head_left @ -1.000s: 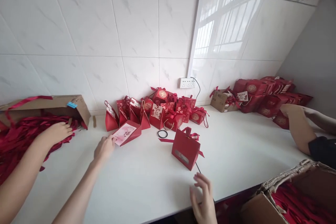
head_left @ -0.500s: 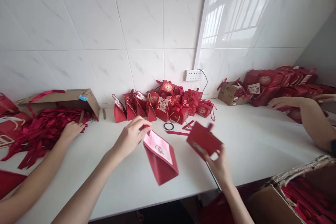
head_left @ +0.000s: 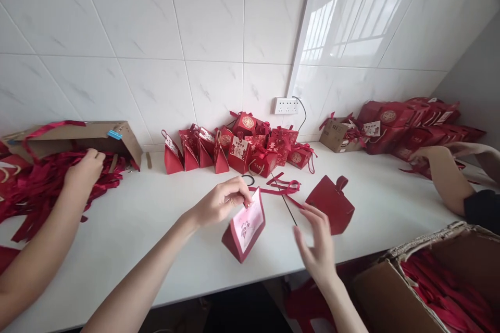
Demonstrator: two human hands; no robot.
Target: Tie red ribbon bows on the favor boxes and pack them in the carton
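My left hand [head_left: 224,199] pinches the top of a red gift box [head_left: 247,226] with a pink printed panel, holding it tilted above the table. A dark red gift box [head_left: 331,207] with a ribbon loop on top sits just beyond my right hand [head_left: 318,247]. The fingers of that hand are spread, with nothing between them; whether a fingertip touches the box I cannot tell. Behind them, loose red ribbon [head_left: 279,187] and a black ring [head_left: 248,180] lie on the white table [head_left: 187,265].
Several finished-looking red boxes [head_left: 238,151] stand along the wall. At left, another person's hand [head_left: 84,169] reaches into a ribbon pile [head_left: 50,182] by a cardboard box [head_left: 130,135]. Another person's hands [head_left: 433,153] work at right. An open carton [head_left: 378,291] stands at front right.
My right hand has let go of the dark red box, which now rests on the table. My left hand has moved right and turned the panelled box. The co-worker's left-side hand has shifted left.
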